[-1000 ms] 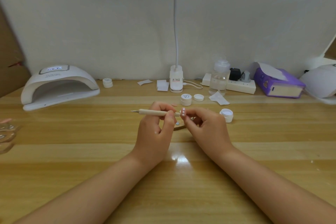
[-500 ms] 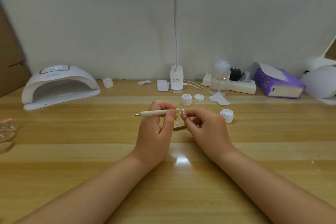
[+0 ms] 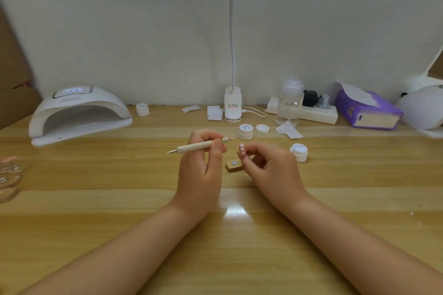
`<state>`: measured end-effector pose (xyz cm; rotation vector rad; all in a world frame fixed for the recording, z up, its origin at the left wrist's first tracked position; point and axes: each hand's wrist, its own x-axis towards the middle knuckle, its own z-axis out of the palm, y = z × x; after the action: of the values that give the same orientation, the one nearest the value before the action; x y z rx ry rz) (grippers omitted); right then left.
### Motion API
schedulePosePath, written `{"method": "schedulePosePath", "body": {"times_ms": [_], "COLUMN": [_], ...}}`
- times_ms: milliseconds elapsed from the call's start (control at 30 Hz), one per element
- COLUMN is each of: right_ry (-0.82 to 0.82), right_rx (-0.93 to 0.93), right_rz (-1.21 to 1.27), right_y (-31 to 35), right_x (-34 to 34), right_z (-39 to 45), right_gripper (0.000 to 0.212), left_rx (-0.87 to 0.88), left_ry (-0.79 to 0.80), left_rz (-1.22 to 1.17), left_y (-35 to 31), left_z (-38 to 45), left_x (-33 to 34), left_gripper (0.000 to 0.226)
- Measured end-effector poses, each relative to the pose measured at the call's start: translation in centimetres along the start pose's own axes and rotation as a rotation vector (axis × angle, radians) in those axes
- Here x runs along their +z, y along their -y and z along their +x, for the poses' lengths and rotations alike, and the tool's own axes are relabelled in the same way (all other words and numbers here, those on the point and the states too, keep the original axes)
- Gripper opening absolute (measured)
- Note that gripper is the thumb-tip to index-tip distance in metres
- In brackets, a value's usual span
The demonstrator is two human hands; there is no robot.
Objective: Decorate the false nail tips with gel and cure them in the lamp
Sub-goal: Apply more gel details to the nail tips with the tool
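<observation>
My left hand (image 3: 200,170) grips a cream dotting pen (image 3: 200,145), its tip pointing right. My right hand (image 3: 271,170) pinches a pink false nail tip (image 3: 242,149) that carries white dots, a short gap from the pen tip. Between the hands a small brown card (image 3: 233,165) with a blob of pale gel lies on the table. An open gel jar (image 3: 299,151) stands just right of my right hand. The white curing lamp (image 3: 76,115) sits at the back left, its mouth facing me.
A closed gel jar (image 3: 245,131) and a loose lid (image 3: 262,129) lie behind the hands. A desk lamp base (image 3: 232,108), clear bottle (image 3: 290,100), power strip (image 3: 316,115) and purple tissue pack (image 3: 366,110) line the back. Clear nail holders (image 3: 9,175) sit at the left edge.
The hands have drawn apart: the pen tip has left the nail tip and tilted up to the right. The brown card with gel now shows between them.
</observation>
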<state>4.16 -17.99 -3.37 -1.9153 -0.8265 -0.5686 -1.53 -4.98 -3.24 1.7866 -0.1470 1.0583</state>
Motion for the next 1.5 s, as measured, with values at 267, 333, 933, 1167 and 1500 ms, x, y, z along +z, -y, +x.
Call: {"method": "schedulePosePath", "body": {"times_ms": [267, 333, 933, 1167, 1500], "right_ry": [0.095, 0.182, 0.278, 0.237, 0.357], "right_rx": [0.034, 0.093, 0.162, 0.232, 0.367], "right_rz": [0.017, -0.031, -0.29, -0.661, -0.718], "right_y": [0.2, -0.1, -0.3, -1.3, -4.0], "right_x": [0.5, 0.6, 0.6, -2.6, -4.2], "right_z": [0.5, 0.5, 0.5, 1.6, 2.2], "right_gripper": [0.011, 0.013, 0.022, 0.035, 0.033], "left_rx": [-0.084, -0.086, -0.113, -0.12, -0.151], "left_ry": [-0.061, -0.053, -0.019, -0.024, -0.03], "left_rz": [-0.029, -0.024, -0.028, -0.038, -0.051], "left_y": [0.9, 0.9, 0.7, 0.7, 0.8], "left_z": [0.3, 0.3, 0.1, 0.2, 0.4], "left_x": [0.1, 0.1, 0.1, -0.1, -0.4], "left_gripper": [0.009, 0.009, 0.008, 0.008, 0.008]}}
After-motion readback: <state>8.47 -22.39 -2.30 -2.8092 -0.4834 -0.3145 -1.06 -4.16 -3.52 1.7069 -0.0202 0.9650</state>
